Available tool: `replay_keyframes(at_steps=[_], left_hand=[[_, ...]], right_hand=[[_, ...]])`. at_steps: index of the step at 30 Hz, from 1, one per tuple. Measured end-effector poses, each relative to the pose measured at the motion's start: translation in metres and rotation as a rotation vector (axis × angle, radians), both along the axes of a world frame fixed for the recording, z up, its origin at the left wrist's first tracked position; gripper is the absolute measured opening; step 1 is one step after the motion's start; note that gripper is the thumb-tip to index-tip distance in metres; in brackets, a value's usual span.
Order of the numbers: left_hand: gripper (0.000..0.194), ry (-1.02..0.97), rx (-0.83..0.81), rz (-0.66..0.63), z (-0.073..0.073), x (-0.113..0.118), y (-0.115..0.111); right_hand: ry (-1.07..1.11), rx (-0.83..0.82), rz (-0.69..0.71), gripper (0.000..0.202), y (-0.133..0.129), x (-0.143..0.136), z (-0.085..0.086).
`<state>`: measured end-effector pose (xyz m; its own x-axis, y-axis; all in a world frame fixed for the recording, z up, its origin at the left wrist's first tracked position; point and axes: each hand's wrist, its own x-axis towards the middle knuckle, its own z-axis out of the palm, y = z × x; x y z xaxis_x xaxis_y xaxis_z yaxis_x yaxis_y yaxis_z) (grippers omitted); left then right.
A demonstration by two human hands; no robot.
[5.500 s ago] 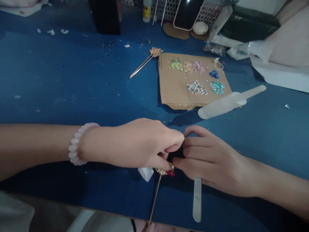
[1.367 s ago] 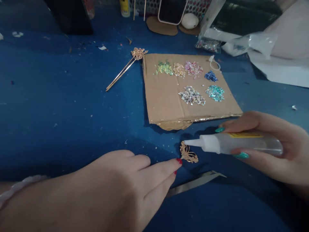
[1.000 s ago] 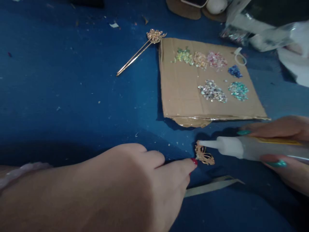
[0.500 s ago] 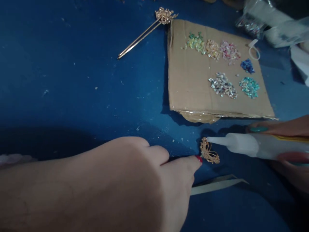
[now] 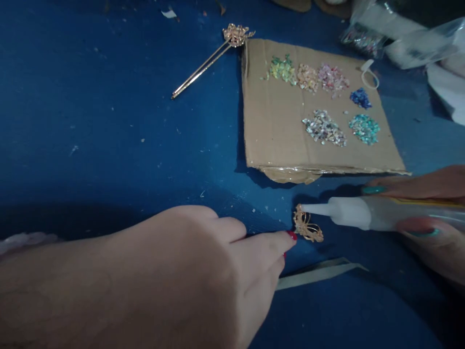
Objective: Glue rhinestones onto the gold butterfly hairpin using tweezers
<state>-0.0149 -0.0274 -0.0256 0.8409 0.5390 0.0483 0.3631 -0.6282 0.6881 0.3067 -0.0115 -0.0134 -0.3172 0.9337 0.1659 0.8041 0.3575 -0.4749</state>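
My left hand (image 5: 218,257), with red nails, reaches in from the left with its fingers closed. Its fingertips hold the near edge of a small gold openwork butterfly ornament (image 5: 308,229) against the table. In my right hand (image 5: 432,232), teal-nailed, lies a clear glue bottle (image 5: 385,213) with a white cap, gripped between thumb and fingers. The bottle's thin nozzle (image 5: 316,209) touches the ornament's upper end. What looks like a pair of metal tweezers (image 5: 316,277) pokes out from under my left hand, their rear part hidden.
Beyond the hands, a cardboard piece (image 5: 276,131) carries several small heaps of coloured chips and a white loop (image 5: 370,77). A gold hairpin (image 5: 203,68) lies at its upper left corner. Plastic bags (image 5: 410,43) sit at the far right on the blue table (image 5: 90,121).
The whole scene has shifted slightly left in view as the camera moved. The nozzle stays on the ornament's upper end, and both hands keep their hold.
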Motion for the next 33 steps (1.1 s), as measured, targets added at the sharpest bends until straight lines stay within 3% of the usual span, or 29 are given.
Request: replay_keyframes(at_steps=[3, 5, 7, 10, 13, 15, 18, 22, 26, 30, 33], left_hand=[[0.051, 0.042, 0.285, -0.128, -0.003, 0.004, 0.002], [0.045, 0.034, 0.389, -0.189, -0.002, 0.003, 0.005], [0.043, 0.113, 0.385, -0.283, 0.002, -0.001, 0.008], [0.046, 0.126, 0.353, -0.303, 0.008, -0.004, 0.013], [0.039, 0.083, 0.232, -0.246, 0.013, -0.002, 0.018], [0.027, 0.017, 0.145, -0.087, 0.015, 0.001, 0.022], [0.016, -0.015, -0.13, -0.037, 0.016, 0.002, 0.03], [0.038, -0.095, -0.297, 0.108, 0.015, 0.004, 0.037], [0.055, -0.301, -0.391, 0.112, 0.017, 0.013, 0.035], [0.026, -0.542, -0.601, 0.052, 0.019, 0.021, 0.027], [0.02, -0.63, -0.817, 0.153, 0.019, 0.021, 0.023]], right_hand=[[-0.046, 0.066, 0.097, 0.031, 0.001, -0.007, 0.004], [-0.04, 0.069, 0.102, 0.031, 0.003, -0.012, 0.005], [0.022, 0.047, 0.084, 0.03, 0.004, -0.015, 0.005], [0.148, 0.012, 0.034, 0.03, 0.006, -0.021, 0.008], [0.215, -0.049, 0.012, 0.033, 0.008, -0.025, 0.01], [0.246, -0.074, 0.067, 0.033, 0.008, -0.026, 0.009], [0.3, -0.086, 0.151, 0.03, 0.006, -0.027, 0.007], [0.312, -0.113, 0.246, 0.029, -0.003, -0.045, 0.011], [0.268, -0.082, 0.27, 0.015, -0.015, -0.076, 0.023], [0.18, 0.028, 0.349, 0.029, -0.021, -0.089, 0.025], [0.06, 0.214, 0.39, 0.041, -0.021, -0.082, 0.026]])
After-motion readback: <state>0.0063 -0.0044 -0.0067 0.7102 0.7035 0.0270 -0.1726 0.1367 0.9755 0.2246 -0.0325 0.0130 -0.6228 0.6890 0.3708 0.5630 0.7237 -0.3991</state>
